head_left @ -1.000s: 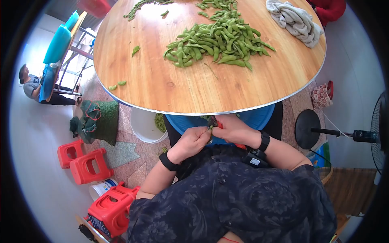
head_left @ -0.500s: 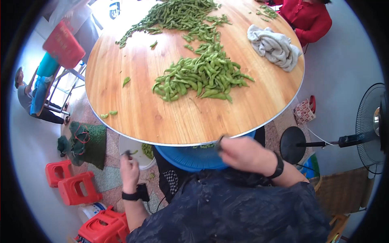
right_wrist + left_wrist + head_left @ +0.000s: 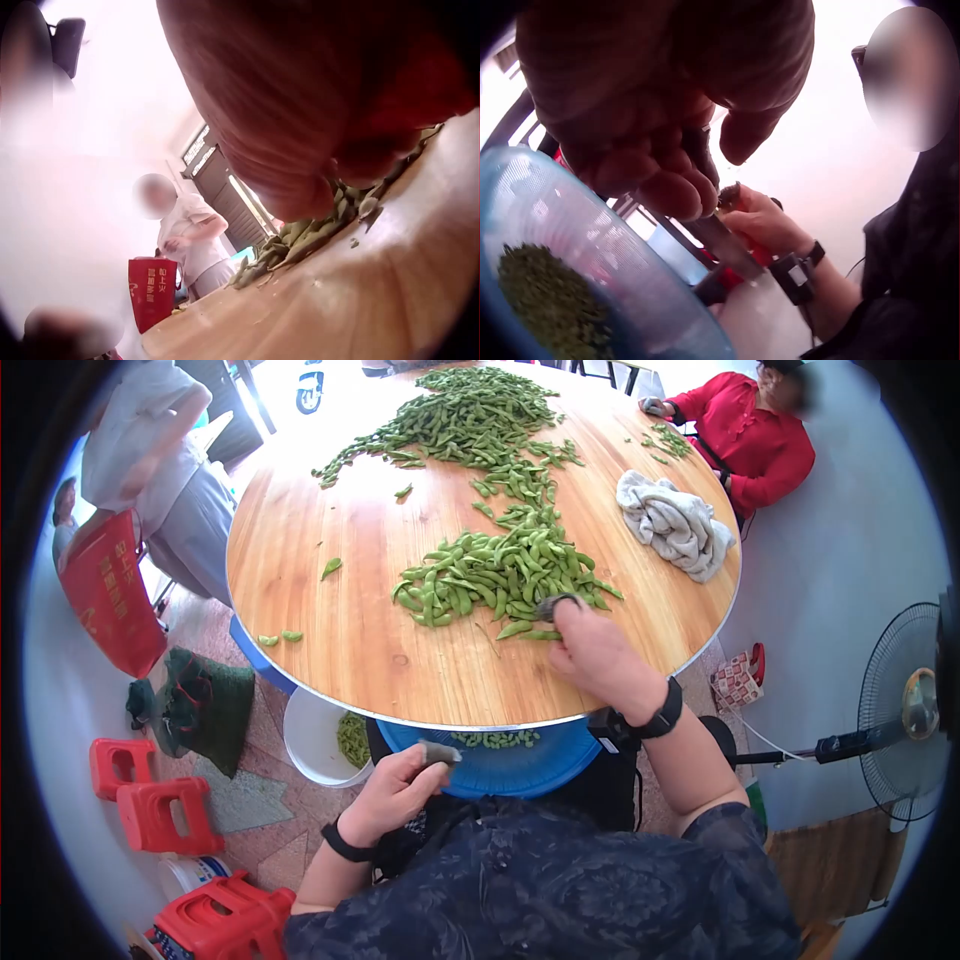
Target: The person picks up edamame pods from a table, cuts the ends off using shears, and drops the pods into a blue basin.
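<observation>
Bordering pods [image 3: 490, 572], right hand [image 3: 605, 660] inside table edge [image 3: 480, 726], left hand [image 3: 392, 792] outside

Yellow Chinese characters were printed on the flat-sided red bag [image 3: 115, 605], located left of the round light-wood table [image 3: 345, 650]. Their wording was not reliably legible; no other text could be read.
</observation>
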A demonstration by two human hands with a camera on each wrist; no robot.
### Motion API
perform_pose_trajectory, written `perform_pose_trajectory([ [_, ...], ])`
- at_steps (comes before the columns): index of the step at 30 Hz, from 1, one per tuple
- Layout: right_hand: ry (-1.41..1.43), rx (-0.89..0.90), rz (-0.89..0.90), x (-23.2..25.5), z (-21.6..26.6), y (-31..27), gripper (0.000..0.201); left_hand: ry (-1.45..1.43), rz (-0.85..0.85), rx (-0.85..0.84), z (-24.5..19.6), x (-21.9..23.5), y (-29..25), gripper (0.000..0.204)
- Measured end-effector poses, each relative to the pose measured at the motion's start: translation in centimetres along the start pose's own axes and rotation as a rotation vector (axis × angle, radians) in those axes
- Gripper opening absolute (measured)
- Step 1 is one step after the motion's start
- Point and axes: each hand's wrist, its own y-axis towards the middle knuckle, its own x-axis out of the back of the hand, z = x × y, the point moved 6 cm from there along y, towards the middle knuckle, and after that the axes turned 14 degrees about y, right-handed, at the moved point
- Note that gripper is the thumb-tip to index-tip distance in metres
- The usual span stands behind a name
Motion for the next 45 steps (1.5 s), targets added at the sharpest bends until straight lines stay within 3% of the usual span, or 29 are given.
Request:
perform_pose_trajectory([
  [1, -0.001, 0.005, 0.012, 0.1, -0.2, -0.3, 0.018, -0.106, 0.110, 0.016, -0.3, -1.0, 0.4, 0.020],
  [5, 0.077, 0.019, -0.086, 1.4, 1.2, -1.7, 0.023, -0.181, 0.260, 0.077, -1.8, -2.8, 2.7, 0.031],
  [7, 0.239, 0.066, 0.078, 1.5, 4.7, -3.0, 0.029, -0.322, 0.265, 0.162, -1.7, -3.8, 3.6, 0.042],
  [8, 0.255, 0.189, 0.123, 1.5, 6.1, -3.7, 0.031, -0.557, 0.404, 0.237, -1.9, -4.7, 3.7, 0.043],
  [9, 0.265, 0.186, 0.136, 1.1, 6.4, -4.2, 0.031, -0.795, 0.539, 0.310, -2.2, -5.6, 3.6, 0.045],
  [10, 0.276, 0.281, 0.219, 0.4, 7.2, -4.9, 0.030, -0.854, 0.653, 0.257, -2.8, -6.2, 3.5, 0.042],
  [11, 0.287, 0.378, 0.299, -0.2, 7.9, -5.5, 0.028, -0.863, 0.647, 0.267, -2.6, -6.3, 3.3, 0.042],
  [13, 0.289, 0.390, 0.369, -1.0, 8.2, -6.0, 0.021, -0.785, 0.725, 0.198, -2.8, -6.4, 2.9, 0.036],
  [15, 0.367, 0.353, 0.131, -0.8, 8.1, -5.8, 0.013, -0.869, 0.644, 0.252, -2.9, -6.7, 2.7, 0.029],
  [16, 0.378, 0.356, 0.135, -1.3, 8.0, -6.1, 0.013, -0.775, 0.524, 0.240, -2.4, -6.3, 2.9, 0.027],
  [17, 0.478, 0.236, 0.004, -1.2, 7.1, -6.2, 0.010, -0.678, 0.406, 0.228, -1.9, -5.7, 3.0, 0.025],
  [18, 0.571, 0.110, -0.127, -1.0, 6.1, -6.5, 0.008, -0.514, 0.368, 0.203, -1.9, -5.1, 2.8, 0.024],
  [19, 0.576, 0.106, -0.125, -1.1, 6.2, -6.8, 0.008, -0.515, 0.367, 0.210, -1.6, -5.2, 2.7, 0.024],
  [21, 1.074, -0.409, 0.233, -4.1, 5.0, -8.0, 0.010, -0.301, 0.345, 0.103, -1.2, -5.5, 2.5, 0.028],
  [22, 1.125, -0.486, 0.241, -4.4, 5.6, -7.9, 0.013, -0.298, 0.317, 0.119, -1.0, -5.4, 2.4, 0.029],
  [30, 1.338, -0.558, 0.410, -7.2, 4.7, -9.2, 0.010, -0.287, 0.286, 0.105, 0.5, -6.3, 2.2, 0.027],
  [33, 1.375, -0.561, 0.446, -7.3, 5.1, -9.2, 0.011, -0.268, 0.149, -0.008, 0.3, -6.0, 2.2, 0.027],
  [35, 1.355, -0.575, 0.476, -7.1, 5.5, -9.0, 0.012, 0.200, 0.122, -0.142, -0.2, -5.1, 1.9, 0.030],
  [36, 1.334, -0.589, 0.504, -7.2, 5.7, -9.1, 0.013, 0.203, 0.124, -0.139, -0.6, -4.9, 1.8, 0.030],
  [38, 1.360, -0.618, 0.544, -8.2, 5.4, -9.8, 0.015, 0.663, -0.019, -0.444, -3.1, -4.3, 1.2, 0.025],
  [39, 1.381, -0.648, 0.587, -8.9, 5.3, -10.2, 0.016, 0.665, -0.016, -0.444, -3.1, -4.0, 1.1, 0.025],
  [41, 1.452, -0.664, 0.632, -9.6, 5.6, -10.6, 0.016, 0.637, 0.147, -0.388, -2.3, -4.1, 0.6, 0.029],
  [42, 1.520, -0.678, 0.679, -10.0, 5.9, -10.9, 0.017, 0.639, 0.151, -0.386, -2.1, -4.0, 0.4, 0.029],
  [44, 1.617, -0.727, 0.679, -11.2, 6.1, -11.0, 0.017, -0.076, 0.460, 0.187, 1.6, -5.1, -0.2, 0.036],
  [45, 1.707, -0.773, 0.680, -11.8, 6.3, -10.9, 0.017, -0.070, 0.461, 0.193, 2.4, -5.1, -0.2, 0.036],
])
